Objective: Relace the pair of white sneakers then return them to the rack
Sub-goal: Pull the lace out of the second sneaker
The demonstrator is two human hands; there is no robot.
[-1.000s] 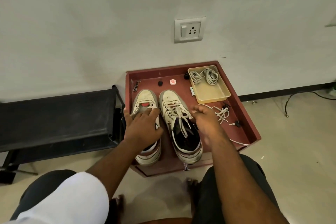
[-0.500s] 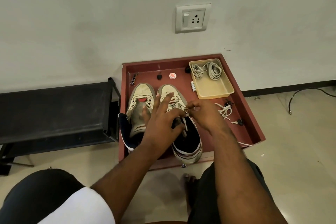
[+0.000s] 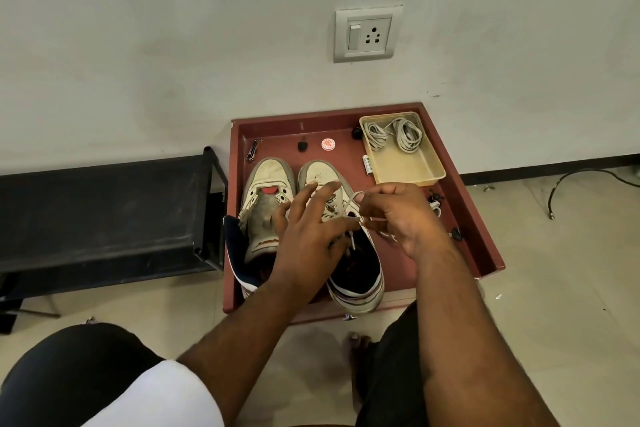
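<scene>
The laced white leather sneaker (image 3: 341, 236) stands on the right of the pair inside the shallow red-brown wooden tray (image 3: 485, 239), its long axis running from the near heel to the far toe, toward the wall; its flat off-white lace (image 3: 348, 201) rises in a loop just over the eyelets, directly between the two hands, so the coming pull would seem to run along that axis, outward from the tongue. The right hand (image 3: 398, 215) pinches the loop between thumb and forefinger, its other fingers curled; the left hand (image 3: 308, 232) lies over the shoe's throat with fingers spread and mostly straight, and whether any of them catches the lace cannot be told. The right hand is nearer the loop. Just to the left, touching or nearly so, stands the second sneaker, an unlaced white one (image 3: 265, 215) with its tongue thrown open. Counted: two sneakers; two coiled bundles of grey-white laces (image 3: 394, 133) in one cream plastic tray (image 3: 426, 170) at the far right corner; one round red-and-white cap (image 3: 328, 144); several small dark bits too small to name. Left of the tray sits one black low rack (image 3: 104, 211); one grey wall socket (image 3: 364, 34) is above.
</scene>
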